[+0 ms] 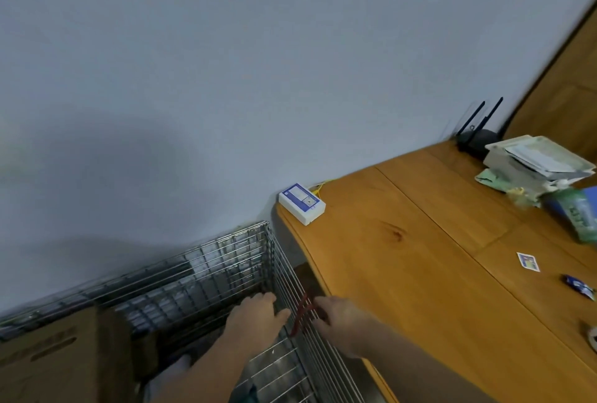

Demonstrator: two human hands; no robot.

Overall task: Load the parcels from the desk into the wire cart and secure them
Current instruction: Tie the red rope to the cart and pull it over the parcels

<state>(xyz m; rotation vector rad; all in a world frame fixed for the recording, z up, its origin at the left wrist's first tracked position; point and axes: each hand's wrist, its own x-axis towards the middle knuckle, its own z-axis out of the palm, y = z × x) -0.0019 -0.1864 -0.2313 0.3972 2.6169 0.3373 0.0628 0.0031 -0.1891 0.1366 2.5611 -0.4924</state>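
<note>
Fingers [318,304] of right hand [339,315] pinch one red strap [302,313]; left hand [255,315] rests flat on steel-mesh wire cart [226,260] holding one cardboard box [48,354].

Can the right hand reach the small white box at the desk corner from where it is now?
Probably yes. The right hand is at the red strap on the wire cart wall, beside the desk edge. The white box sits at the near corner, and the bare wood between them holds nothing.
</note>
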